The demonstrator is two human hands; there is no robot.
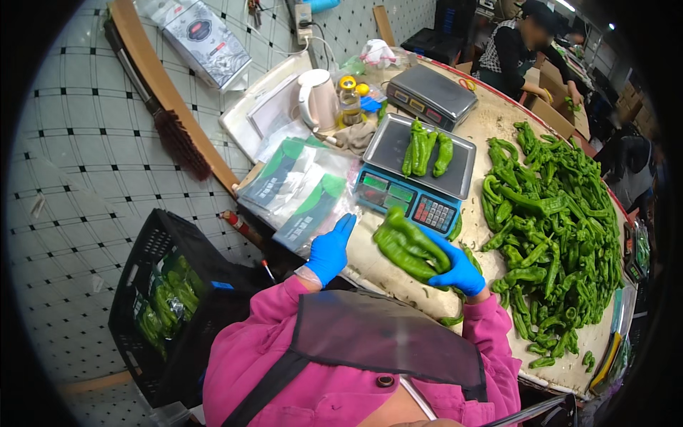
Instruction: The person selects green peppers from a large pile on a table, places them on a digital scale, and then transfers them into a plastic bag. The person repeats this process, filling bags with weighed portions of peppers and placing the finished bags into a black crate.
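Observation:
My right hand (460,269), in a blue glove, grips a few long green peppers (408,245) above the table, just in front of the blue digital scale (408,195). Several more peppers (427,149) lie on the scale's metal pan. My left hand (330,253), gloved in blue too, is beside a stack of printed plastic bags (304,187) and appears to hold nothing; its fingers point up and away from me. To the right spreads a large heap of green peppers (555,229).
A black crate (160,299) with bagged peppers stands at the lower left. Behind the bags are an electric kettle (318,101) and a glass jar (350,101). A second scale (431,93) sits farther back. Another person (520,48) works across the table at cardboard boxes.

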